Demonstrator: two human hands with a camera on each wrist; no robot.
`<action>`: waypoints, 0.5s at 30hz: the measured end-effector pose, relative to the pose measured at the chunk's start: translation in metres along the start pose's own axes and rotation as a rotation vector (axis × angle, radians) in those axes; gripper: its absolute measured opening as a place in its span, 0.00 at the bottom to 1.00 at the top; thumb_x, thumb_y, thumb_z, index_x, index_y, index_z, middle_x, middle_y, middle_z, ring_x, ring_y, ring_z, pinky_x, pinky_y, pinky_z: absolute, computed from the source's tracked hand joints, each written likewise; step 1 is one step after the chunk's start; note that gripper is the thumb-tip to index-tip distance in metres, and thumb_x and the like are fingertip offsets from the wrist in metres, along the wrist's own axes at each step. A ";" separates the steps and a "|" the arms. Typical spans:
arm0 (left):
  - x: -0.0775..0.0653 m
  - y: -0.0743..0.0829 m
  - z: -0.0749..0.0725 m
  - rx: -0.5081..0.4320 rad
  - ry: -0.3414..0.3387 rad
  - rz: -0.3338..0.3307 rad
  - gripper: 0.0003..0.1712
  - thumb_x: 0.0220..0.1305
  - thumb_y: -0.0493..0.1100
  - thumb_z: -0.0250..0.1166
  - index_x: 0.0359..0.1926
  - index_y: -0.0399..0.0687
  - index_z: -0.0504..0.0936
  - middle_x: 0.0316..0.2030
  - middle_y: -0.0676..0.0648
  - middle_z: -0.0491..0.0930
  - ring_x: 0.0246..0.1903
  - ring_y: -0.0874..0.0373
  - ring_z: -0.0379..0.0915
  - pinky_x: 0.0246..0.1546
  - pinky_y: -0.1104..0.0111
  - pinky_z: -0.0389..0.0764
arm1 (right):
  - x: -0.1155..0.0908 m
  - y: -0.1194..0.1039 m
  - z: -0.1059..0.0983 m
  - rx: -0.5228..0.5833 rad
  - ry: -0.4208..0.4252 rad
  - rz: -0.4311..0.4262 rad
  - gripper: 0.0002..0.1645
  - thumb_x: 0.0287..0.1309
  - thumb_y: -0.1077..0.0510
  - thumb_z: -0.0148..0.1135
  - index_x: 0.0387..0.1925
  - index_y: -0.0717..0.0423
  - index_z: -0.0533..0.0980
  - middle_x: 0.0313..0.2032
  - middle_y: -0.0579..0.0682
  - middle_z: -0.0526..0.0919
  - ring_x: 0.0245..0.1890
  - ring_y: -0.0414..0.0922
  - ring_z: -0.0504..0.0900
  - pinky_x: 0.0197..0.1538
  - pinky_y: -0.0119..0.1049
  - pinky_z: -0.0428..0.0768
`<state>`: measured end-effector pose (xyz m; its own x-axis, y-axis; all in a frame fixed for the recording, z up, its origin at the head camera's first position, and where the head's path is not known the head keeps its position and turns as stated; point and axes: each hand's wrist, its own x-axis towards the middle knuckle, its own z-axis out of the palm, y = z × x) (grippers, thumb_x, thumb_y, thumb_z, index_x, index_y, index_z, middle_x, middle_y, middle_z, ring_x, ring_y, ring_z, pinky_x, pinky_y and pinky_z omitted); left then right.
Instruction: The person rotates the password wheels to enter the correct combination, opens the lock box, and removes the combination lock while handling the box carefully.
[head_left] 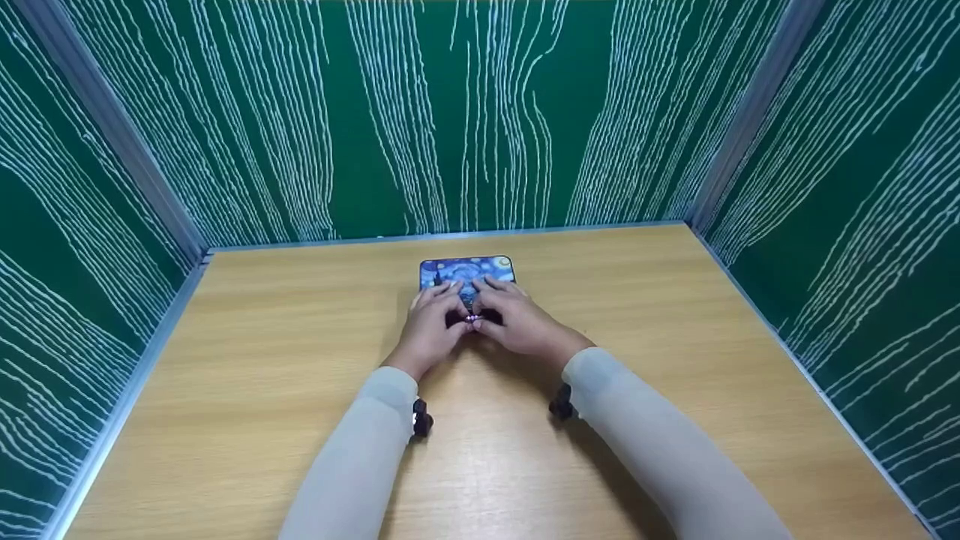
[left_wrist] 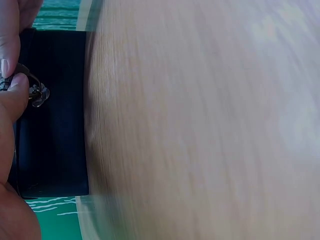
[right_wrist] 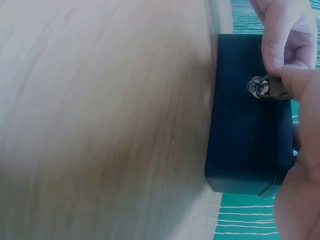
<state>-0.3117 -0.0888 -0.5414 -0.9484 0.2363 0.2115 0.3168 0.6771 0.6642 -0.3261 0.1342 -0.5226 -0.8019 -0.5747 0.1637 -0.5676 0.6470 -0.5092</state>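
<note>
A dark metal box (right_wrist: 240, 135) with a blue swirling night-sky picture on its lid (head_left: 466, 268) sits on the table. A small brass-toned padlock (right_wrist: 276, 89) hangs by its shackle from the silver hasp (left_wrist: 42, 96) on the front of the box. My left hand (head_left: 433, 324) pinches the padlock from the left, thumb low and fingers over the lid. From the other side my right hand (head_left: 519, 321) holds it between thumb and forefinger, its other fingers resting on the lid. Ridged dials (left_wrist: 5, 84) show between the fingertips in the left wrist view.
The box stands toward the back of the wooden table (head_left: 300, 360). Green panels with white wavy lines (head_left: 480, 112) rise at the back and both sides, set in grey metal posts (head_left: 739, 112). A small dark camera (head_left: 421, 418) is strapped under each wrist.
</note>
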 end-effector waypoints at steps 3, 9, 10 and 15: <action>0.000 0.001 0.000 0.001 0.000 -0.003 0.08 0.74 0.48 0.78 0.41 0.58 0.86 0.85 0.54 0.70 0.89 0.48 0.58 0.93 0.43 0.45 | 0.000 0.000 0.000 0.002 -0.007 0.012 0.07 0.84 0.49 0.66 0.53 0.45 0.82 0.89 0.52 0.65 0.93 0.60 0.54 0.92 0.69 0.51; -0.001 0.001 -0.001 0.014 0.007 0.020 0.08 0.74 0.48 0.78 0.43 0.55 0.87 0.85 0.54 0.70 0.89 0.48 0.60 0.93 0.44 0.47 | 0.000 0.000 0.000 -0.005 -0.009 0.007 0.09 0.83 0.48 0.66 0.53 0.46 0.83 0.89 0.53 0.64 0.92 0.61 0.54 0.92 0.71 0.51; -0.001 0.002 -0.001 0.015 0.008 0.022 0.08 0.74 0.48 0.78 0.43 0.55 0.87 0.85 0.54 0.70 0.88 0.48 0.60 0.93 0.44 0.47 | 0.000 0.000 0.000 -0.005 -0.006 0.004 0.09 0.83 0.48 0.67 0.54 0.47 0.83 0.89 0.54 0.64 0.92 0.62 0.55 0.91 0.71 0.51; -0.002 0.003 -0.001 0.007 0.007 0.004 0.08 0.74 0.48 0.79 0.42 0.56 0.87 0.85 0.56 0.70 0.89 0.48 0.59 0.93 0.44 0.48 | 0.000 0.001 -0.002 -0.003 -0.001 -0.003 0.09 0.82 0.48 0.68 0.54 0.47 0.83 0.88 0.55 0.65 0.92 0.63 0.55 0.91 0.71 0.51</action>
<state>-0.3092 -0.0880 -0.5388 -0.9472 0.2338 0.2195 0.3207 0.6809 0.6584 -0.3268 0.1353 -0.5214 -0.7999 -0.5773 0.1639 -0.5705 0.6468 -0.5062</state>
